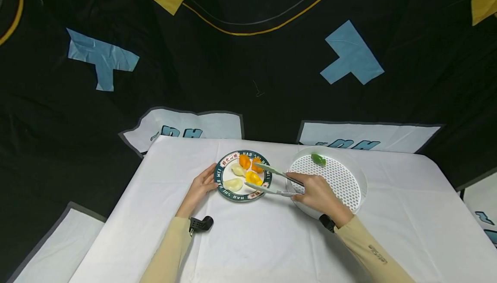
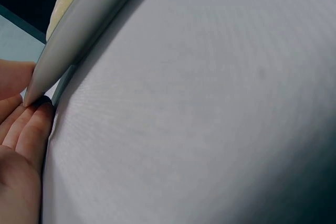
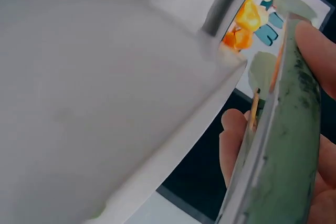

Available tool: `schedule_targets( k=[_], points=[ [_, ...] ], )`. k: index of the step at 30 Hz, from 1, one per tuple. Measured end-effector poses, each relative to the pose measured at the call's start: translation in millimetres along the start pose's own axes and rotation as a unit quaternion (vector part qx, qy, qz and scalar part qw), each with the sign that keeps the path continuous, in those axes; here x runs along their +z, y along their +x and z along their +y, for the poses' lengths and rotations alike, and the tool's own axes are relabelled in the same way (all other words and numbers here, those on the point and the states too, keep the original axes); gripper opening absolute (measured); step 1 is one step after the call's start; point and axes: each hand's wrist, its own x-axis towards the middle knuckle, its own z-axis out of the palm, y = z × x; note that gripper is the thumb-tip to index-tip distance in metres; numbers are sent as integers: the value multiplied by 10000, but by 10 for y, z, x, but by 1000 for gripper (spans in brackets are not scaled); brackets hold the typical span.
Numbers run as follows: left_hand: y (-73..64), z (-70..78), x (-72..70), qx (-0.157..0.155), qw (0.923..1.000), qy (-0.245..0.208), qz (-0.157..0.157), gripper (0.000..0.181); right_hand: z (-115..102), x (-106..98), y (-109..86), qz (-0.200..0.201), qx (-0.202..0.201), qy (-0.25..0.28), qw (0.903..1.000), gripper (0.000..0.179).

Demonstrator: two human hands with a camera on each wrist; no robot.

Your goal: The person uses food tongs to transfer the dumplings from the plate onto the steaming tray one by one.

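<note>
Your left hand (image 1: 203, 188) is clamped on the left rim of the plate (image 1: 237, 197), left of the white basket (image 1: 345, 188) on the tabletop (image 1: 264, 240); your right hand (image 1: 316, 191) grips the tongs (image 1: 264, 188), their tips apart at the plate's orange, yellow and pale pieces (image 1: 233, 185), while a green piece (image 1: 319, 159) lies in the basket

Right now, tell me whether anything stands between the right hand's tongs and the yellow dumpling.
Possibly one orange dumpling: in the head view, the tongs' far arm overlaps it, beyond the yellow dumpling. Nothing visible blocks the near arm.
</note>
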Motion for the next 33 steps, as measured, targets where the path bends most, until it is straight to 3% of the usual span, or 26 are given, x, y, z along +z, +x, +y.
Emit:
schedule_targets(
  k=[9, 33],
  points=[
    [-3, -15, -2, -52, 9999, -91, 0, 71, -66, 52, 91, -284, 1, -239, 9993, 58],
    [7, -1, 3, -31, 10000, -38, 70, 71, -115, 46, 170, -345, -127, -475, 9982, 46]
  ],
)
